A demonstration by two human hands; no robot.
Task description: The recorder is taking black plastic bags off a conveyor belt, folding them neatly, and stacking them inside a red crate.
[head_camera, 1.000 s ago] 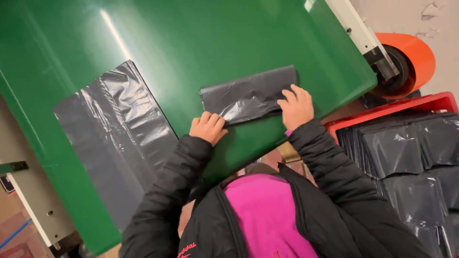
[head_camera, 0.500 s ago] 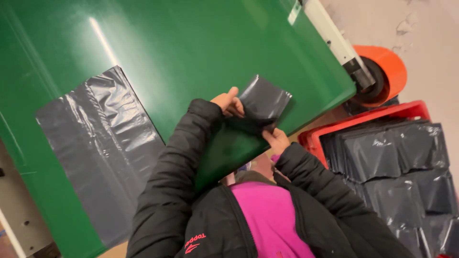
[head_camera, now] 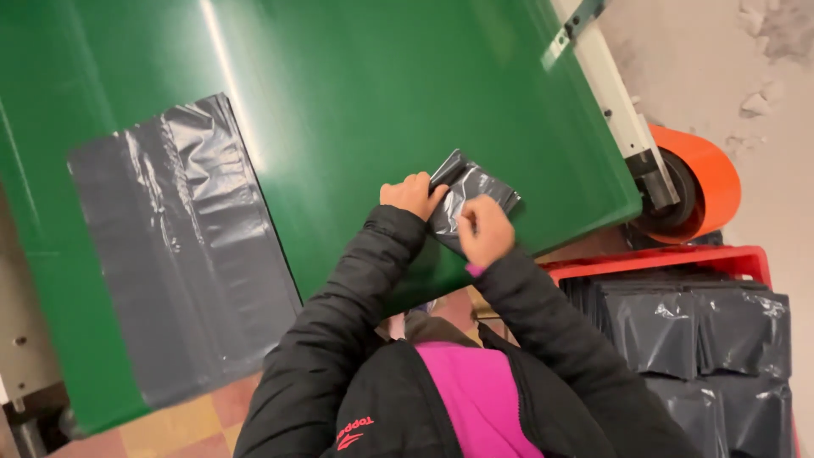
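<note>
Both hands, left hand [head_camera: 413,194] and right hand [head_camera: 483,229], pinch a nearly folded grey bag [head_camera: 471,188]; one flat bag [head_camera: 182,246] lies unfolded, folded ones fill the red crate [head_camera: 661,259]

Two loose grey bags [head_camera: 182,254] [head_camera: 471,199], two hands [head_camera: 413,195] [head_camera: 485,231]

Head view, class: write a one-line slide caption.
Both hands, left hand and right hand, fold a grey plastic bag on a green conveyor belt.

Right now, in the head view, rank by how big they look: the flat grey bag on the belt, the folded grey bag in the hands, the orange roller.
1. flat grey bag
2. orange roller
3. folded grey bag, partly hidden by both hands, so unsure against the roller.
</note>
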